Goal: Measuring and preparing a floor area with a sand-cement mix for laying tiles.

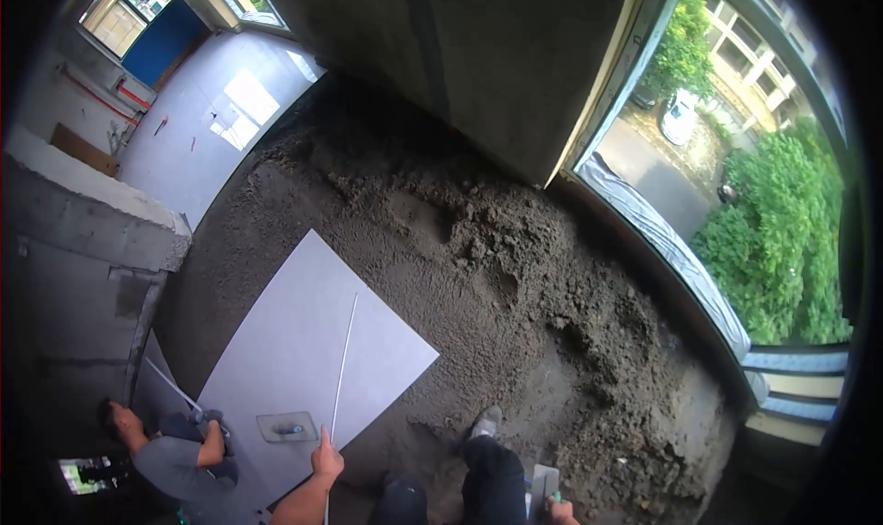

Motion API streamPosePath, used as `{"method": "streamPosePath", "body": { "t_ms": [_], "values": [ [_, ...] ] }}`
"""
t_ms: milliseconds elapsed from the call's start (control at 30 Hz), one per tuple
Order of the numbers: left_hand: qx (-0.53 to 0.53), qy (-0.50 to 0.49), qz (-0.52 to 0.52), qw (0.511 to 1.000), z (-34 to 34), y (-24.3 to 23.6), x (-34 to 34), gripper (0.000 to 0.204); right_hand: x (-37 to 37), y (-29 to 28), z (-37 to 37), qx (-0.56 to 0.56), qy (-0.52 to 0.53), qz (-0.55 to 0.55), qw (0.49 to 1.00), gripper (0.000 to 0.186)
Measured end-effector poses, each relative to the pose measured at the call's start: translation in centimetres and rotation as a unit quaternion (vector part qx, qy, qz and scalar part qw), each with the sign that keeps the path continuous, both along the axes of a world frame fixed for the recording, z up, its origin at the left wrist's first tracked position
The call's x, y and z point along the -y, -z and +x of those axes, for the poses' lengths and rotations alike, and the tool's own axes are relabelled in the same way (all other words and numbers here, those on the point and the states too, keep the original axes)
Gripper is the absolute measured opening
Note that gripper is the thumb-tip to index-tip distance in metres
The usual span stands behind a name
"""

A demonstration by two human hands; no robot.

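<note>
My left hand (325, 456) is closed around a long, thin pale rod (342, 369), which slants up over a large pale board-like tile (276, 341). At the lower edge, my right hand (560, 509) grips the green handle of a flat metal trowel (544, 485), held just above the rough grey mortar (497, 304). To the left of the rod, a rectangular float (287, 427) with a handle lies on the tile. My shoe (487, 421) rests on the mortar past the tile's right side.
A person (179, 451) in a grey shirt crouches at the left, holding a long bar (173, 383). A broken low wall (101, 203) stands behind. Pale smooth flooring (198, 120) lies in the far room. A large window (727, 157) with a plastic-covered sill (667, 249) runs along the right.
</note>
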State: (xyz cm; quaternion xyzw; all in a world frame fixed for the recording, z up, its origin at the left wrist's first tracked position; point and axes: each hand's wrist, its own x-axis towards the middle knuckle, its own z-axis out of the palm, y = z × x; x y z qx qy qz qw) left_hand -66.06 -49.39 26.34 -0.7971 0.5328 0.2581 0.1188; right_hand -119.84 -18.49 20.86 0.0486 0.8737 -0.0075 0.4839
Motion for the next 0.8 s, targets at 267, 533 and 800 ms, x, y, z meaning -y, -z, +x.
{"method": "streamPosePath", "body": {
  "t_ms": [267, 533, 800],
  "values": [
    [0.052, -0.146, 0.149, 0.977, -1.2, -7.2, -1.5, 0.028, 10.3, -5.1, -6.6, 0.026, -0.171, -0.039, 0.984, 0.056],
    [-0.174, -0.456, 0.184, 0.853, -1.3, -5.8, 0.8, 0.023, 36.3, -12.4, -6.0, 0.040, -0.166, -0.127, 0.977, 0.035],
    [-0.179, -0.464, 0.202, 0.844, -2.7, -1.6, 31.7, 0.032, 59.0, -8.8, -6.9, 0.013, -0.371, -0.159, 0.915, 0.046]
  ]
}}
